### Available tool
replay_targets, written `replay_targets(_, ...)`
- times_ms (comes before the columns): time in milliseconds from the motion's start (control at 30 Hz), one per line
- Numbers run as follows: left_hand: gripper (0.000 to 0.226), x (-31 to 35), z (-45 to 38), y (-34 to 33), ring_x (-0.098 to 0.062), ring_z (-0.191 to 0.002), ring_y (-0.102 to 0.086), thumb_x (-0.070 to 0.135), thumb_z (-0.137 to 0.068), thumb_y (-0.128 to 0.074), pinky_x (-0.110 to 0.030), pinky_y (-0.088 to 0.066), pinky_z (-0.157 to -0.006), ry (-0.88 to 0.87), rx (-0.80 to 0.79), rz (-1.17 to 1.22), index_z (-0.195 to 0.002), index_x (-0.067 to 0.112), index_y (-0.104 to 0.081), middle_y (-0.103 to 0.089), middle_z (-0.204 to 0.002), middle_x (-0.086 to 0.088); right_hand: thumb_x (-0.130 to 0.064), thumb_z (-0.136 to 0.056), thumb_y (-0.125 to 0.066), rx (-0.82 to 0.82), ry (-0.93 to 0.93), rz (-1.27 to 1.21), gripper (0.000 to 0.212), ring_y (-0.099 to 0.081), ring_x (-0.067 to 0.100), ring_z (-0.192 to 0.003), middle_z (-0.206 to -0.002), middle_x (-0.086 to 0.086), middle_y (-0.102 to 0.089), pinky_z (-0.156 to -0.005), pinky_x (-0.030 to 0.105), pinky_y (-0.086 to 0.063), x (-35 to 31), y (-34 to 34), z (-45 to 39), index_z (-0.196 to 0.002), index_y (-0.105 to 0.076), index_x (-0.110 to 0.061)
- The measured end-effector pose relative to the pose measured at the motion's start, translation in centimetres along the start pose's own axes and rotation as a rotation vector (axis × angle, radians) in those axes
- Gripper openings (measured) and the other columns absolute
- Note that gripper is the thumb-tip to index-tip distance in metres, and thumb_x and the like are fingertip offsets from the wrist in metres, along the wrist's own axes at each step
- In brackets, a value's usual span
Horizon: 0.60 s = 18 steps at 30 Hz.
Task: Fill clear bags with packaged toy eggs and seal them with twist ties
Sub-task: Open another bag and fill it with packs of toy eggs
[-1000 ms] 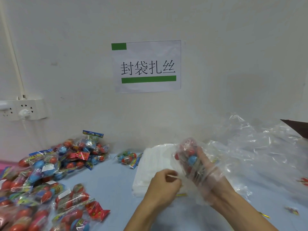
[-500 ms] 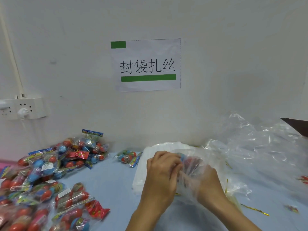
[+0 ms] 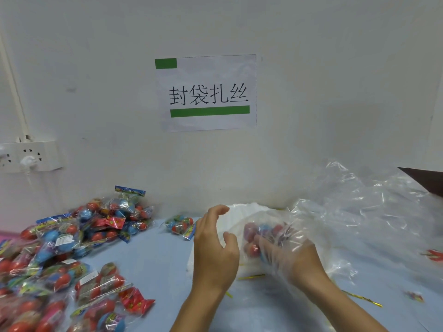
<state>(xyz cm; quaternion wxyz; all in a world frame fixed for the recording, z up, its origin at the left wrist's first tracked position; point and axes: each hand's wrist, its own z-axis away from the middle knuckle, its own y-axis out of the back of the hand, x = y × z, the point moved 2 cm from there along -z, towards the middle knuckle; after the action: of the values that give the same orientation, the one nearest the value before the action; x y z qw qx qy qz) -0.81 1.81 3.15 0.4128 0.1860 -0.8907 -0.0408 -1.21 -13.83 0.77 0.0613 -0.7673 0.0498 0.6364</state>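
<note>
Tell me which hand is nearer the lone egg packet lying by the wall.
Left. The left hand hovers just right of the lone egg packet, almost beside it. The right hand is farther right, inside the clear bag with eggs.

soft even light, blurred warped edges

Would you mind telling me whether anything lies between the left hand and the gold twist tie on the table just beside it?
Nothing visible blocks it. The open left hand hovers just above the twist tie, which lies on bare table beside the bag held by the right hand.
</note>
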Motion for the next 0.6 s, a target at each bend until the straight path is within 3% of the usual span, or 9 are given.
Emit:
replay_targets(33, 0.049, -0.1, 0.0, 0.2, -0.003, -0.117, -0.046, 0.001, -0.079, -0.053, -0.019, -0.036, -0.102, -0.017, -0.046, -0.041, -0.115, 0.035, -0.052, -0.051, -0.116, 0.025, -0.009, -0.103, -0.048, -0.027, 0.014, 0.092, 0.039, -0.058, 0.031, -0.094, -0.095, 0.02, -0.065, -0.077, 0.025, -0.048, -0.2, 0.2, 0.4, -0.068, -0.064, -0.015)
replay_targets(100, 0.061, 0.0, 0.1, 0.4, 0.003, -0.126, -0.037, 0.015, -0.072, -0.054, -0.016, -0.026, -0.108, -0.124, -0.19, -0.136, -0.125, 0.042, -0.042, -0.042, -0.127, 0.031, -0.028, -0.091, -0.074, 0.096, -0.002, 0.15, 0.021, -0.069, 0.021, -0.085, -0.088, 0.004, -0.072, -0.073, 0.025, -0.057, -0.5, 0.5, 0.6, -0.072, -0.065, -0.023)
replay_targets(233, 0.076, -0.4, 1.1, -0.6, 0.024, -0.13, -0.016, 0.05, -0.074, -0.065, -0.005, -0.01, -0.109, -0.251, -0.483, -0.219, -0.141, 0.047, -0.029, -0.026, -0.135, 0.044, -0.025, -0.082, -0.082, 0.026, 0.038, 0.35, 0.019, -0.072, 0.02, -0.07, -0.073, 0.005, -0.075, -0.069, 0.037, -0.06, -1.7, -0.3, 1.3, -0.069, -0.072, -0.016)
replay_targets(300, 0.076, -0.7, 1.2, -1.0, 0.026, -0.124, -0.023, 0.054, -0.071, -0.07, -0.01, -0.019, -0.111, -0.261, -0.564, -0.252, -0.139, 0.045, -0.038, -0.035, -0.129, 0.043, -0.03, -0.083, -0.074, -0.029, -0.002, 0.566, 0.021, -0.068, 0.02, -0.069, -0.074, 0.007, -0.074, -0.073, 0.042, -0.057, -1.8, -0.4, 0.9, -0.076, -0.07, -0.011)
replay_targets(400, 0.058, -1.2, 0.9, -1.1, 0.001, -0.107, -0.053, 0.044, -0.069, -0.071, -0.031, -0.045, -0.097, -0.157, -0.613, -0.215, -0.124, 0.037, -0.053, -0.058, -0.113, 0.022, -0.04, -0.078, -0.065, -0.037, -0.077, 0.638, 0.027, -0.067, 0.017, -0.073, -0.08, 0.002, -0.075, -0.071, 0.035, -0.056, -1.8, -0.1, 1.0, -0.083, -0.072, -0.014)
replay_targets(467, 0.05, -1.4, 0.8, -1.1, -0.004, -0.098, -0.055, 0.044, -0.068, -0.066, -0.035, -0.049, -0.09, -0.098, -0.616, -0.191, -0.117, 0.037, -0.056, -0.059, -0.106, 0.02, -0.044, -0.081, -0.064, -0.043, -0.07, 0.615, 0.032, -0.067, 0.015, -0.075, -0.081, -0.003, -0.074, -0.074, 0.033, -0.056, -2.0, 0.0, 1.2, -0.084, -0.074, -0.014)
replay_targets(533, 0.046, -1.7, 0.8, -1.1, -0.006, -0.1, -0.057, 0.042, -0.071, -0.065, -0.036, -0.05, -0.089, -0.072, -0.585, -0.194, -0.115, 0.036, -0.057, -0.06, -0.107, 0.018, -0.048, -0.092, -0.059, -0.049, -0.013, 0.664, 0.039, -0.067, 0.015, -0.076, -0.081, -0.003, -0.074, -0.077, 0.033, -0.056, -2.1, 0.1, 1.1, -0.086, -0.074, -0.013)
replay_targets(600, 0.04, -2.0, 0.8, -1.1, -0.009, -0.1, -0.058, 0.038, -0.073, -0.067, -0.038, -0.051, -0.087, -0.043, -0.56, -0.186, -0.111, 0.035, -0.057, -0.061, -0.105, 0.016, -0.049, -0.096, -0.054, -0.051, 0.041, 0.713, 0.041, -0.065, 0.014, -0.072, -0.076, -0.003, -0.071, -0.07, 0.029, -0.053, -2.6, -0.1, 1.2, -0.086, -0.073, -0.015)
